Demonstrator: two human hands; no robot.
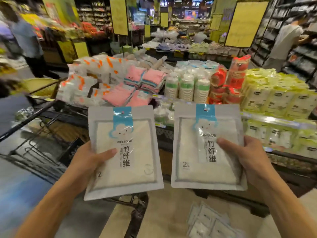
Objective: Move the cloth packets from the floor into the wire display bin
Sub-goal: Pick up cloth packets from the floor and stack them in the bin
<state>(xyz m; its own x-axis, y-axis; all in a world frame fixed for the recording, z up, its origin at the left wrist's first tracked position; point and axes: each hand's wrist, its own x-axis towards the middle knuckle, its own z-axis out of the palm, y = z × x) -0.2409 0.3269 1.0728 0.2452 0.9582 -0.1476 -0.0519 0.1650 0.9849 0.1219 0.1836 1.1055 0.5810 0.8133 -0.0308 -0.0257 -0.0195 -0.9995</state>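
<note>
While packets (211, 224) litter tan floor (164, 212), crowded shop aisle

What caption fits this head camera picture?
Left hand and right hand each hold a white cloth packet before stocked store displays.

Floor (164, 212): beige tile, bottom centre. Loose pile of white cloth packets (208, 222) directly on it, overlapping, low right of centre. Black frame of display stand (228, 201) meets floor just behind pile. Stand top (267, 119) carries, left to right: orange-marked white packs (82, 83), pink folded cloths (137, 86), stacked paper cups (187, 86), red cups (228, 83), yellow-green tissue packs (276, 95).
</note>
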